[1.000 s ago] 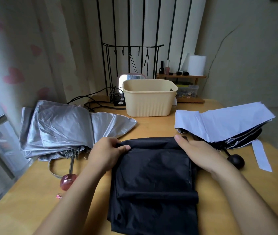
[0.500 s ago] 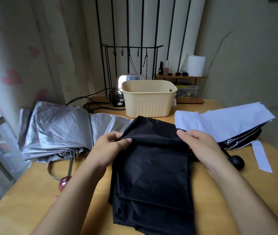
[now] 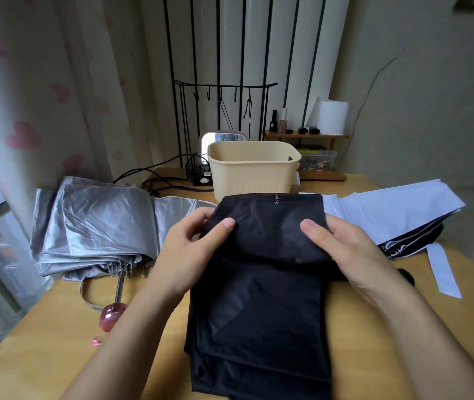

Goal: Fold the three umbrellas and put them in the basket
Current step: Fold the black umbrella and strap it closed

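Observation:
A black umbrella (image 3: pixel 261 307) lies flat on the wooden table (image 3: pixel 57 342) in front of me. My left hand (image 3: pixel 189 249) pinches the left side of its raised far flap, thumb on top. My right hand (image 3: pixel 345 249) pinches the right side of the same flap. The flap stands lifted toward the cream basket (image 3: pixel 254 168), which is empty at the back centre. A silver umbrella (image 3: pixel 94 226) with a pink handle (image 3: pixel 111 313) lies collapsed on the left. A pale blue-white umbrella (image 3: pixel 397 215) with a black underside lies on the right.
Behind the basket stand a black wire rack (image 3: pixel 221 116), a small mirror (image 3: pixel 221 138), cables (image 3: pixel 149 177) and a wooden shelf (image 3: pixel 308 137) with bottles and a paper roll. A curtain and window frame close the left side. A white strap (image 3: pixel 443 272) trails from the right umbrella.
Both hands have lifted the far edge of the black umbrella's cloth off the table and raised it up toward the basket. The other two umbrellas have not moved.

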